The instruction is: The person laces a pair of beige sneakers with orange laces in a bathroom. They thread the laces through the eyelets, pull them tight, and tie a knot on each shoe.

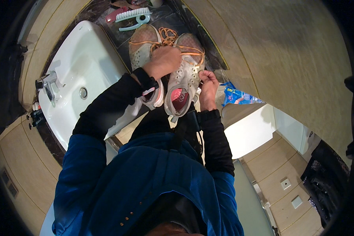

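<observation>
Two pale, stained sneakers lie side by side on the dark counter, toes pointing away from me. The left sneaker [138, 56] is partly covered by my wrist. In the right sneaker [177, 81] a red insole shows, and most of its visible eyelets hold no lace. Orange shoelaces [168, 35] lie bunched between the toes and loop across both shoes. My left hand [166, 60] is curled over the gap between the shoes, against the right one's lacing area; its fingertips are hidden. Thumb and finger of my right hand [209, 87] pinch the right sneaker's outer side beside the eyelets.
A white washbasin [76, 73] with a chrome faucet [48, 85] stands at the left. Beyond the shoes are a light-blue scrub brush [134, 17] and a pink brush [115, 14] on the dark stone counter [168, 16]. A blue plastic packet [237, 96] sits right, beside the tiled wall [283, 53].
</observation>
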`<state>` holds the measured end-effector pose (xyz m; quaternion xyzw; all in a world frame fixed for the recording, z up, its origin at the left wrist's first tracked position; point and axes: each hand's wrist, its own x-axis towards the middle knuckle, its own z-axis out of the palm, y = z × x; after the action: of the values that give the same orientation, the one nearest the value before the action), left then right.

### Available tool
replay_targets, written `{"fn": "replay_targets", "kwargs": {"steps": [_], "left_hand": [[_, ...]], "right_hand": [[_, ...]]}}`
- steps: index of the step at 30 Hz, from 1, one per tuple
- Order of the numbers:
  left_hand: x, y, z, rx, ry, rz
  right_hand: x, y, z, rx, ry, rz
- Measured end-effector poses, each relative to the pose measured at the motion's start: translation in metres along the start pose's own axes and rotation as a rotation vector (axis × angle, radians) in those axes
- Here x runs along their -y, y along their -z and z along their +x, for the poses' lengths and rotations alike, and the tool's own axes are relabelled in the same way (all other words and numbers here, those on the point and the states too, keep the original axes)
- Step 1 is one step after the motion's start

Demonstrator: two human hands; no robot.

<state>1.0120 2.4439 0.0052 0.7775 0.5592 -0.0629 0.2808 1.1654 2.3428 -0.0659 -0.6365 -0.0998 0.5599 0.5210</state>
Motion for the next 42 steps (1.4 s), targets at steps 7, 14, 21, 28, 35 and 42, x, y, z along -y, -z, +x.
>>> {"fn": "replay_targets", "kwargs": {"steps": [7,14,21,28,35,42], "left_hand": [[0.023,-0.001,0.008,-0.212,0.078,-0.373],[0.013,0.011,-0.011,0.077,0.070,-1.182],[0.019,0.017,-0.014,0.202,-0.104,-1.078],[0.048,0.015,-0.006,0.030,0.009,-1.378],[0.064,0.017,0.001,0.032,-0.157,-1.432],[0.063,0.029,-0.001,0.258,-0.047,-1.731]], "right_hand": [[0.008,-0.004,-0.003,0.109,0.093,-0.147],[0.004,-0.009,-0.005,-0.087,0.664,-0.612],[0.030,-0.046,0.005,-0.174,0.956,-1.121],[0.026,-0.054,0.002,0.175,0.496,-0.164],[0.024,-0.045,0.006,0.204,0.462,-0.305],[0.033,-0.052,0.001,0.200,0.412,-0.138]]}}
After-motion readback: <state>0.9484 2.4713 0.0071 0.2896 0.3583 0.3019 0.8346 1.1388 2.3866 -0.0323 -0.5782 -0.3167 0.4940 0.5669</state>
